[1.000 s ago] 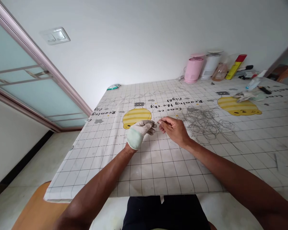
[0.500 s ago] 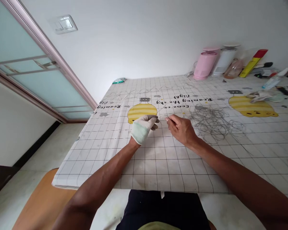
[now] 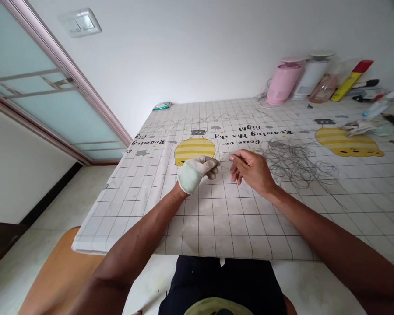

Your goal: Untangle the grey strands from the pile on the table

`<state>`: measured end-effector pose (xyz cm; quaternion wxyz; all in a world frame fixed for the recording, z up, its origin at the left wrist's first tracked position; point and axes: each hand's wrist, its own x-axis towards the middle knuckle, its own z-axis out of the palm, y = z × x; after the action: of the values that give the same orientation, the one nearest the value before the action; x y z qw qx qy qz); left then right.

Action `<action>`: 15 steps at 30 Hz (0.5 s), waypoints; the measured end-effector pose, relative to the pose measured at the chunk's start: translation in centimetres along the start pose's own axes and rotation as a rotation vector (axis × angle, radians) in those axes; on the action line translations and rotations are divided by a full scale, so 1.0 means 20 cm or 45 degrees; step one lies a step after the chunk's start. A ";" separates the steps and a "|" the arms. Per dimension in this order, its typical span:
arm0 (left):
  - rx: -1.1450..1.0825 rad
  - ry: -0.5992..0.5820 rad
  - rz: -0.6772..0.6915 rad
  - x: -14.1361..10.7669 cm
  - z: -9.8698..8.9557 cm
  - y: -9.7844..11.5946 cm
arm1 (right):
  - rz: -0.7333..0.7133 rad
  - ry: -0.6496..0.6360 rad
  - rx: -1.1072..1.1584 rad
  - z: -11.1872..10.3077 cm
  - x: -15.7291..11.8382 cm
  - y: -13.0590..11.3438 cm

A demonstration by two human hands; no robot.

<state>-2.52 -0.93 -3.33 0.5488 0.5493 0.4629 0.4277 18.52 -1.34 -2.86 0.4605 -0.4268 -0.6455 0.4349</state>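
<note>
My left hand [image 3: 198, 169], in a white work glove with a pale green cuff, is closed in a pinch on a thin wire over the middle of the table. Just to its right is my bare right hand [image 3: 252, 170], its thumb and forefinger pinched together at the wire and the other fingers loosely curled. Only a faint stretch of that wire shows in the gap between the hands. Beside my right hand lies a loose tangle of thin grey wire [image 3: 293, 168]. Farther back, several bent wire shapes [image 3: 221, 117] lie in a row.
A checked tablecloth [image 3: 203, 232] covers the table. Along the wall stand a pink cylinder [image 3: 282, 83], a white cylinder [image 3: 310, 76], a bottle [image 3: 323, 89] and a yellow-red box [image 3: 351, 81]. Another glove [image 3: 361, 127] lies at right. A brown seat [image 3: 57, 275] is at lower left.
My right hand has loosened from a tighter curl, with its lower fingers now more extended. My left hand stays pinched in nearly the same place. The view has tilted slightly.
</note>
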 end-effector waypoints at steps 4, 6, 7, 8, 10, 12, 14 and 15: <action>0.047 -0.080 0.005 0.01 0.00 -0.01 | 0.057 0.060 0.087 0.01 0.01 0.00; 0.086 -0.103 -0.024 0.00 0.02 -0.01 | 0.041 0.096 0.087 0.00 0.01 0.00; 0.104 -0.117 -0.050 -0.01 0.03 -0.01 | 0.030 0.115 0.087 0.00 0.01 0.00; 0.119 -0.128 -0.082 -0.02 0.04 0.00 | 0.018 0.131 0.086 0.00 0.01 0.00; 0.122 -0.130 -0.140 -0.03 0.07 0.00 | 0.004 0.154 0.084 0.00 0.01 0.00; 0.089 -0.093 -0.149 -0.03 0.08 0.00 | 0.005 0.167 0.084 -0.01 0.01 -0.01; 0.069 -0.041 -0.119 -0.03 0.08 0.01 | 0.008 0.156 0.081 -0.01 0.01 -0.02; 0.073 -0.021 -0.102 -0.03 0.07 0.01 | 0.004 0.143 0.083 -0.01 0.01 -0.02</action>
<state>-1.23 -1.88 -3.12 0.5533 0.5494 0.4920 0.3872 18.68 -1.32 -2.34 0.5091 -0.4361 -0.6035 0.4318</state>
